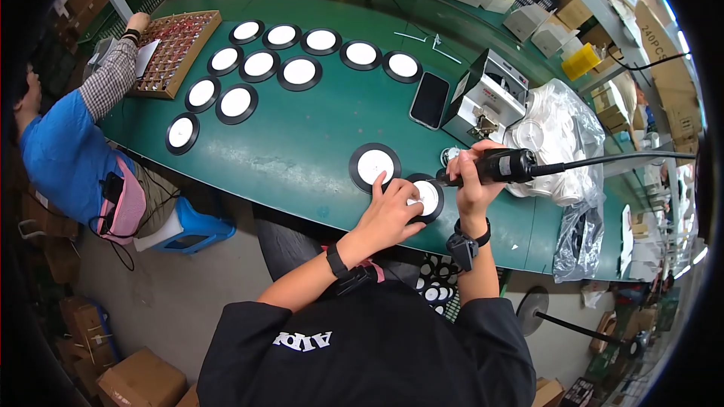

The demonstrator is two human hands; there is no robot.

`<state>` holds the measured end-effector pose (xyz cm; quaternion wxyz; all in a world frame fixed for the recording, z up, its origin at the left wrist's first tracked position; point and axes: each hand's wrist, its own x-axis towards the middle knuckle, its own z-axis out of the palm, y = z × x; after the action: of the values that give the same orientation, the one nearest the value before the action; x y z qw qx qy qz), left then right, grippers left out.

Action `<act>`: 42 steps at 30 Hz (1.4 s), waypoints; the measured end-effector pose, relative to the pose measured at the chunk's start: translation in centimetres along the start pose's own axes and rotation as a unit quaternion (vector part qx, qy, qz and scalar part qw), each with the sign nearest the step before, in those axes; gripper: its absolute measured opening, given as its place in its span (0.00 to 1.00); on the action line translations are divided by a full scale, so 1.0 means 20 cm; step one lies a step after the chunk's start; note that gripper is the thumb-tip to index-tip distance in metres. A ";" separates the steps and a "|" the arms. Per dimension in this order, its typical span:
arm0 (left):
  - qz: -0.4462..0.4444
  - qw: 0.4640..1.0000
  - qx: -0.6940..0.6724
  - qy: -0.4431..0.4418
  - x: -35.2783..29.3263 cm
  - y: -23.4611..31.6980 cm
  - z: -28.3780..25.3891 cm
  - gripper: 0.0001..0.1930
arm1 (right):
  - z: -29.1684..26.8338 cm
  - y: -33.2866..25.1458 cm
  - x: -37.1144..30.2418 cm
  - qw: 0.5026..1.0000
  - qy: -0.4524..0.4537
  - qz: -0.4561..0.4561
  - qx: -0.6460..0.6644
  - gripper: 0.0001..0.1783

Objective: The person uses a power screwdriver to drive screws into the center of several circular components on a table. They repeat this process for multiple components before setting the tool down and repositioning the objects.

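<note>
On the green workbench, my left hand (pixel 390 211) lies with its fingers spread over two black-rimmed white discs. One fingertip touches the lower edge of the upper-left disc (pixel 373 163). Its other fingers rest on the lower-right disc (pixel 430 197), which they partly cover. My right hand (pixel 474 190) is closed around a black corded electric screwdriver (pixel 504 166), held nearly level. The tool's front end points left over the lower-right disc; whether its tip touches it, I cannot tell. A small round metallic piece (pixel 449 155) sits just beyond my right hand.
Several similar discs (pixel 300 71) lie across the far left of the bench (pixel 332 124). A phone (pixel 430 101), a metal box-shaped device (pixel 489 94) and a bag of white wheels (pixel 554 132) stand to the right. At left, a co-worker's hand (pixel 139 22) is at a divided tray (pixel 188 49).
</note>
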<state>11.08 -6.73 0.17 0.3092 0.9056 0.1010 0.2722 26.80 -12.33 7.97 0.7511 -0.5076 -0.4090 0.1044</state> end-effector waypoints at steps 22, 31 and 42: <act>0.004 1.000 0.009 0.009 0.00 0.00 0.01 0.14 | 0.02 -0.01 0.03 0.999 0.016 0.045 0.027 0.13; 0.010 1.000 0.008 0.007 0.00 0.00 0.01 0.14 | 0.02 0.00 0.04 0.999 0.007 0.037 0.037 0.15; 0.010 1.000 0.010 0.006 0.00 0.00 0.01 0.14 | 0.02 -0.05 0.02 0.999 0.011 0.039 -0.003 0.15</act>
<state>11.17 -6.75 0.07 0.2967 0.9079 0.0961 0.2801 26.43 -12.29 9.00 0.7497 -0.5262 -0.3808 0.1268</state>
